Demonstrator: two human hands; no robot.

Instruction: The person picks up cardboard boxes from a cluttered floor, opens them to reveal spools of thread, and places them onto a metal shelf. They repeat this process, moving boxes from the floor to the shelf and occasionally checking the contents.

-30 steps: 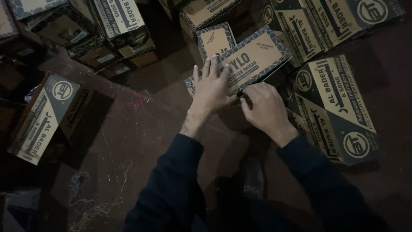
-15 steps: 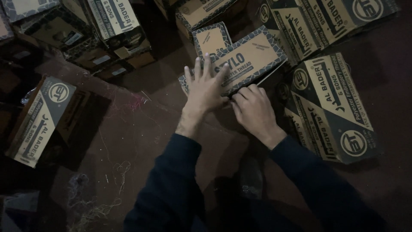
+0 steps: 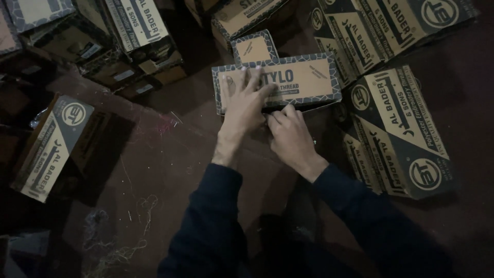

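A flat tan cardboard box with a dark patterned border [image 3: 298, 80] lies on the dark reddish floor in the upper middle of the head view. My left hand [image 3: 243, 103] presses flat on its left part, fingers spread. My right hand [image 3: 288, 133] sits just to the right at the box's near edge, fingers curled against it; whether it pinches the edge is not clear. Both arms wear dark blue sleeves.
Tan and navy cartons surround the spot: one at the right [image 3: 399, 131], a stack at the top right [image 3: 381, 25], one at the left [image 3: 51, 146], several at the top left [image 3: 128, 36]. Loose threads [image 3: 123, 242] litter the floor at the lower left.
The box now lies squarer to me rather than tilted. My left hand has stayed flat on it while my right hand has shifted along its near edge.
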